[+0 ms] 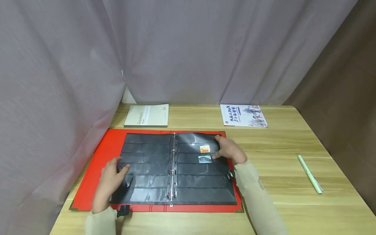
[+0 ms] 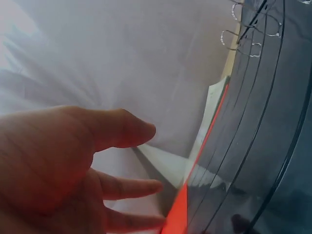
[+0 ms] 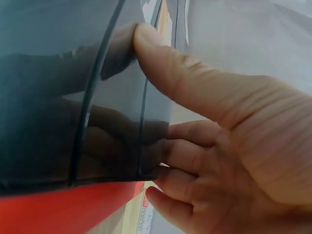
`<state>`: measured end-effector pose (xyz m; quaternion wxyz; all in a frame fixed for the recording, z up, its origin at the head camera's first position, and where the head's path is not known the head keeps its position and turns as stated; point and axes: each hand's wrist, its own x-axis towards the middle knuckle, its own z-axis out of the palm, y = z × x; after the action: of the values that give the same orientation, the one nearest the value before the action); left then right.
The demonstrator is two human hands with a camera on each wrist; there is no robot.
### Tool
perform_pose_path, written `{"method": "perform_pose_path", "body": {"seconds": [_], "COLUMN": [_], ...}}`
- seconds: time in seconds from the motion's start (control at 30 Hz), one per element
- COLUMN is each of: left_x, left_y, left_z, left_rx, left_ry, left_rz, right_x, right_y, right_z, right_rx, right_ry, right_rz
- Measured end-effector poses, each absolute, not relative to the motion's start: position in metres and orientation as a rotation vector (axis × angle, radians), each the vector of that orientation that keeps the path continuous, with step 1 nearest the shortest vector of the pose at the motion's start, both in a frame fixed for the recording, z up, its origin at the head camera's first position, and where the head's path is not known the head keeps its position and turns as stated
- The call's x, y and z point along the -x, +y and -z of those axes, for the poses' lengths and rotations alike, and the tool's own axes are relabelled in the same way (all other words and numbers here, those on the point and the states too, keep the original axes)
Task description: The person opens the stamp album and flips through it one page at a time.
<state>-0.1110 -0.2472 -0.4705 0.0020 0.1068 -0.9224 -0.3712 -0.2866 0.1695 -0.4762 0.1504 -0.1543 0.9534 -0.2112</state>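
Red stamp album point(image 1: 97, 163) lies open flat on the wooden table point(image 1: 288, 147), metal ring binding point(image 1: 172, 169) down the middle. Glossy black pages with clear horizontal pocket strips. Right page point(image 1: 202, 182) holds two small stamps in its upper strips: an orange stamp point(image 1: 205, 149), and a grey-green stamp point(image 1: 204, 159) in the strip below.

Left hand point(image 1: 110, 179) rests on the left page point(image 1: 147, 163), fingers fairly straight and spread, gripping nothing.

Right hand point(image 1: 230, 150) is at the right page's outer upper edge; in the wrist view the thumb point(image 3: 161, 58) lies on top of the sheet with fingers curled beneath, probably pinching it, though glare blurs the edge.

Behind the album: pale green notebook point(image 1: 147, 115), illustrated booklet point(image 1: 243, 115). Light green pen point(image 1: 309, 174) well apart to the right.
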Motion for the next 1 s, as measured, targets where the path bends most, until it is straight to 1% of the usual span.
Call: {"method": "perform_pose_path", "body": {"seconds": [0.17,0.47,0.73,1.0], "left_x": [0.117,0.127,0.128,0.128], "left_y": [-0.237,-0.215,-0.211,-0.207], "left_z": [0.472,0.486,0.492,0.494], "left_rx": [-0.262,-0.076,-0.063,-0.051], "left_ry": [-2.929,-3.008,-3.027,-3.059], "left_rz": [1.092,1.090,1.126,1.080], "right_x": [0.285,0.278,0.272,0.270], "right_y": [0.167,0.162,0.156,0.153], "right_z": [0.476,0.472,0.470,0.472], "right_rx": [0.416,0.422,0.453,0.457], "right_ry": [2.752,2.815,2.906,2.915], "right_rz": [0.573,0.556,0.492,0.533]}}
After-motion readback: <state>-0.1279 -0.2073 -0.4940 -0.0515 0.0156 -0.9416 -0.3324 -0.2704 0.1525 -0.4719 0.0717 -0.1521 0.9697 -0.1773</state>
